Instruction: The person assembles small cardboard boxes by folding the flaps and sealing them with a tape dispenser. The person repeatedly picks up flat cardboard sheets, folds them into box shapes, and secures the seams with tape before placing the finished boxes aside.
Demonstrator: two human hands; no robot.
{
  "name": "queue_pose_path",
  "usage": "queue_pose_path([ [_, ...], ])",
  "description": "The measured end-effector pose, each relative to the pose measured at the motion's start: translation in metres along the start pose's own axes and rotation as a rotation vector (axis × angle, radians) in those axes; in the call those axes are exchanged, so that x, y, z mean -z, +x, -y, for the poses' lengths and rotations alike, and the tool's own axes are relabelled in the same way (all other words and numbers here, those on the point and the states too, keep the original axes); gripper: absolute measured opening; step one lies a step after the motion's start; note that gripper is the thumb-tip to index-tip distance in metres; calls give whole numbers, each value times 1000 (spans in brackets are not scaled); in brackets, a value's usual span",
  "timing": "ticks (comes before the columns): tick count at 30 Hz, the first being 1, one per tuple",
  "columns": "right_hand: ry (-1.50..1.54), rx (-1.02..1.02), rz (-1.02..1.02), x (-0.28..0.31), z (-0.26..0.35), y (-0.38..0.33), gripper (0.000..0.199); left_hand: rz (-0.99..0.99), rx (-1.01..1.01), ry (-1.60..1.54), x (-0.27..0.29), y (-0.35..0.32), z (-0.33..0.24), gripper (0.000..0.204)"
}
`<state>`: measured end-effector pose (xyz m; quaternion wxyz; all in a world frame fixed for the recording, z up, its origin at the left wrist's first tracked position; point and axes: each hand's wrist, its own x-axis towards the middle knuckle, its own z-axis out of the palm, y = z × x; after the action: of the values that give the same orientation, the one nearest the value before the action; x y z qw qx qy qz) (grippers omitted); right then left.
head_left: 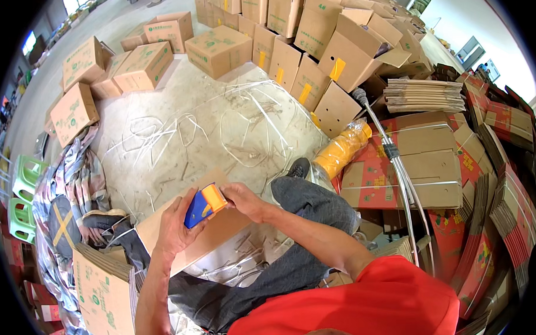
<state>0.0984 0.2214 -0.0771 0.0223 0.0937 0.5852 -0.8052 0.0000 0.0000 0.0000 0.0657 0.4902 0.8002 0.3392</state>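
My left hand (174,230) is wrapped round a blue tape dispenser (194,212) loaded with a roll of orange-yellow tape (213,197). At the right side of that roll, the fingers of my right hand (245,201) are curled and pinched against the tape's edge; the fingertips are partly hidden. Below both hands a plain brown cardboard box (220,237) lies between my legs, tilted. No tape shows on the part of its surface in view.
Made-up cartons (219,50) stand ahead, with more piled at the far right. Flat red and brown cartons (403,163) are stacked on the right beside metal poles (405,186) and a wrapped yellow roll (344,148). Folded cartons (104,291) and green stools (23,217) are left; white straps (160,133) litter the floor.
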Motion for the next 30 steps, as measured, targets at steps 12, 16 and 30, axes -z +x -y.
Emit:
queue_pose_path([
  [12,-86,31,-126,20,-14,-2,31,93,-12,119,-1,7,-13,82],
  [16,-210,70,-132,32,-15,1,31,127,9,211,-1,3,-10,80],
  [30,-365,-66,-283,181,-17,23,37,372,21,419,15,37,-21,68],
])
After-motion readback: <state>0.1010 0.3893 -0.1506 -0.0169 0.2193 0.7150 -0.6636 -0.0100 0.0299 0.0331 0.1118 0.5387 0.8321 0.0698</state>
